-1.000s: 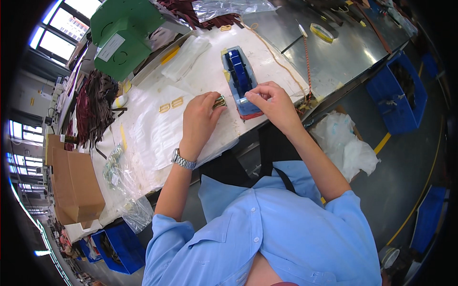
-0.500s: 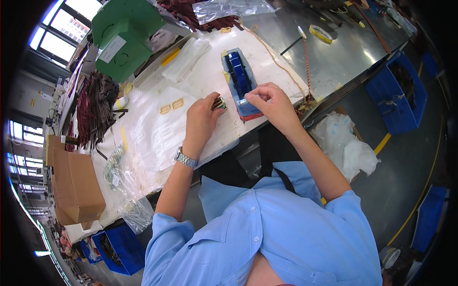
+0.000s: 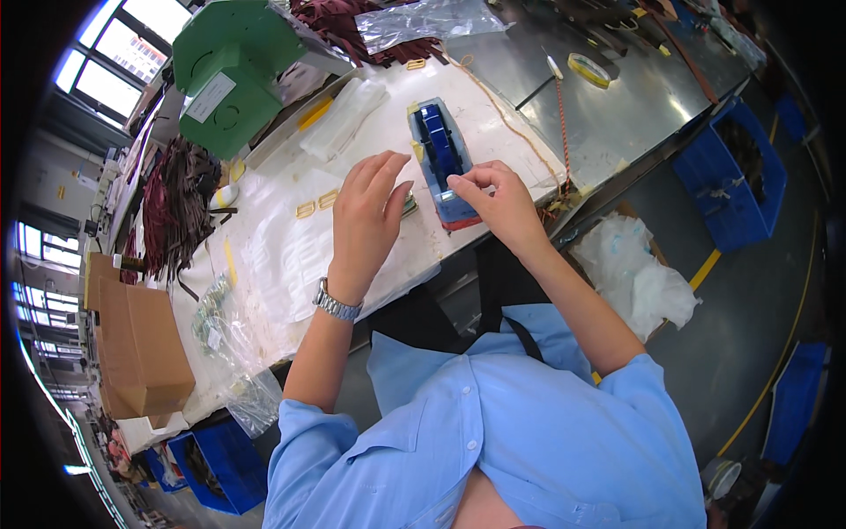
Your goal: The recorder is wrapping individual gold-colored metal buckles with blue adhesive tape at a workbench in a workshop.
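We saw the left hand [image 3: 366, 216] lying palm-down on the white sheet [image 3: 291, 256] that covered the worktable, its fingers stretched out and slightly apart, the fingertips pressing on a small dark-and-gold piece [image 3: 408, 204] at the foot of the tape dispenser [image 3: 441, 159]. A metal watch [image 3: 336, 305] sat on that wrist. The right hand [image 3: 498, 203] was raised just beside the near end of the dispenser, its thumb and forefinger pinched narrowly together at the blade end; we could not tell whether a strip of tape was caught between them. The dispenser itself, blue with a red base, stood upright on the sheet between the two hands, touching neither palm.

To the left of the left hand, two small yellow frames [image 3: 316, 204] lay side by side on the sheet. Farther back stood a green machine [image 3: 238, 66], with a flat clear packet [image 3: 352, 115] near it and a heap of dark red straps [image 3: 181, 207] to its left. A brown string [image 3: 493, 101] ran across the table behind the dispenser, and a roll of yellow tape [image 3: 588, 69] lay on the bare metal top well apart. A cardboard box [image 3: 141, 344] sat at the table's left end, and a blue bin [image 3: 736, 176] stood on the floor to the right.
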`<state>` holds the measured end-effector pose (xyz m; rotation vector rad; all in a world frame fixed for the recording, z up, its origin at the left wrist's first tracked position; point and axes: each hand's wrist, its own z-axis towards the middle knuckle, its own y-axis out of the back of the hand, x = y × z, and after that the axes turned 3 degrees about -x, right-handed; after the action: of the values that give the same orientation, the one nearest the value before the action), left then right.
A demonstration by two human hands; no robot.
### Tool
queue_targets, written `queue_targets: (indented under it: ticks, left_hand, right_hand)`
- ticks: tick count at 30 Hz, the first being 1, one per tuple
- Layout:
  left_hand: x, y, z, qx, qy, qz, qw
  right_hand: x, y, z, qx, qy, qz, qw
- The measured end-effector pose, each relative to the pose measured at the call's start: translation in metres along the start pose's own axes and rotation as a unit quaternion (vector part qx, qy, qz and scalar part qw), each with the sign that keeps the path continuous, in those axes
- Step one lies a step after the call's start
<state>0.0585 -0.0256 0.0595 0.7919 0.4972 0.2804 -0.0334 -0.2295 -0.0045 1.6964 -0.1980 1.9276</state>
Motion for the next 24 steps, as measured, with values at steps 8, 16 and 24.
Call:
queue_targets:
  ticks: [8, 16, 24]
  left_hand:
    - [-0.013, -0.025, 0.034, -0.028, -0.130, 0.058, 0.989]
    - [-0.007, -0.030, 0.048, -0.012, -0.105, 0.060, 0.993]
    - [0.009, -0.038, 0.049, -0.005, -0.069, 0.060, 0.996]
  right_hand:
    - [0.028, -0.006, -0.010, -0.035, -0.046, 0.148, 0.987]
    - [0.063, 0.032, -0.109, 0.089, -0.122, 0.238, 0.959]
    - [-0.031, 0.015, -0.150, 0.096, -0.161, 0.160, 0.969]
